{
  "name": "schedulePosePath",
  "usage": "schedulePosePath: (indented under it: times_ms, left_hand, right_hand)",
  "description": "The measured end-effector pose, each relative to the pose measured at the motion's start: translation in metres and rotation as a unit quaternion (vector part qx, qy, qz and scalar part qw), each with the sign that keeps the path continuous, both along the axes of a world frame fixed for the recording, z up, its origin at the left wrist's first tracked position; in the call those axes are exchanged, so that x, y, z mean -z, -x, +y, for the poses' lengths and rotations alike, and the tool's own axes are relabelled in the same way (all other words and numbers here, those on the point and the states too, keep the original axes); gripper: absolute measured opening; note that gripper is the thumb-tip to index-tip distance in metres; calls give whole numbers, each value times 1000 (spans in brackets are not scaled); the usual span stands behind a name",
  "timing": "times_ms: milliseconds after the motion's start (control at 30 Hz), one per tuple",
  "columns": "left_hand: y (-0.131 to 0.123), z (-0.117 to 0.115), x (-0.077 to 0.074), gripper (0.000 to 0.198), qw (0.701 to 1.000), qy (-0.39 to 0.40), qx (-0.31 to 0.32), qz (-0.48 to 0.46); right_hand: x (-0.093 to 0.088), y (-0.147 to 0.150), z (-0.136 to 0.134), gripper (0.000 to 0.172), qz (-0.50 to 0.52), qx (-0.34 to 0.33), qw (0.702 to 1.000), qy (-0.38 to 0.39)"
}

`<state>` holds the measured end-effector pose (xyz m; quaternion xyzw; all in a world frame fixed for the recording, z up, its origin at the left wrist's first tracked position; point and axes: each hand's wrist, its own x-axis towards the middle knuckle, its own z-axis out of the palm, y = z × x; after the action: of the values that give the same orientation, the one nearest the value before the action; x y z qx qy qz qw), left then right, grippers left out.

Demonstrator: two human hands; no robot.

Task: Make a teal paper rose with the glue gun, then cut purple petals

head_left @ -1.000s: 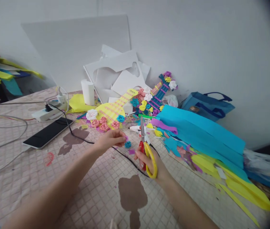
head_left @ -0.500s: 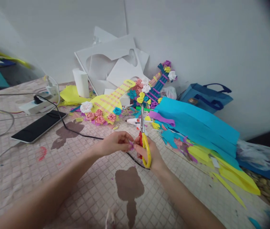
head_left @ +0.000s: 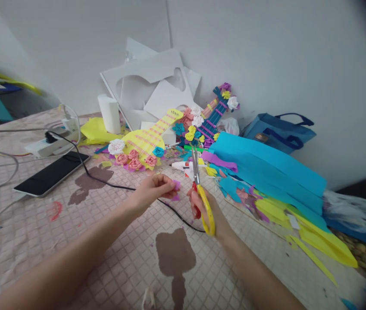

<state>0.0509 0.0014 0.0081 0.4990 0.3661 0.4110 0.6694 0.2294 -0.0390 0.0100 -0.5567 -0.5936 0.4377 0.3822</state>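
Between the fingertips of my left hand (head_left: 158,188) is a small piece of purple paper (head_left: 176,185), parts of it sticking out past the fingers. My right hand (head_left: 211,209) grips a pair of scissors (head_left: 206,209) with one yellow and one red handle. The blades point away from me and are slightly parted. A gap separates the two hands, and the scissors do not touch the purple paper. Beyond the hands lies a yellow paper guitar (head_left: 145,140) with paper roses along its lower edge. A white glue gun (head_left: 184,165) rests past the scissor tips.
Blue paper sheets (head_left: 267,172), yellow paper (head_left: 323,234) and scraps cover the right side. A tablet (head_left: 53,173) and a power strip (head_left: 51,142) are on the left. A black cable (head_left: 176,211) runs under the hands. White boards (head_left: 157,92) lean on the wall.
My hands have come apart: the left drew slightly left with the purple paper, while the right moved right with the scissors. The blades have opened a little.
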Motion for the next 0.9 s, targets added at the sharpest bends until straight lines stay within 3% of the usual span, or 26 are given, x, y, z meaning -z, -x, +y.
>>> schedulePosePath:
  times_ms: [267, 467, 600, 900]
  left_hand:
    - [3, -1, -11, 27, 989, 5, -100, -108]
    - [3, -2, -11, 28, 987, 3, -102, -126]
    - [2, -3, -11, 30, 986, 11, -102, -132]
    - [-1, -3, -10, 28, 985, 1, -106, -135]
  right_hand:
    - [8, -12, -8, 29, -37, -72, 995, 50]
    - [20, -21, -13, 22, -33, -126, 988, 81]
    - [15, -18, -17, 17, -43, -137, 988, 63]
    - [6, -10, -20, 24, -18, -136, 989, 47]
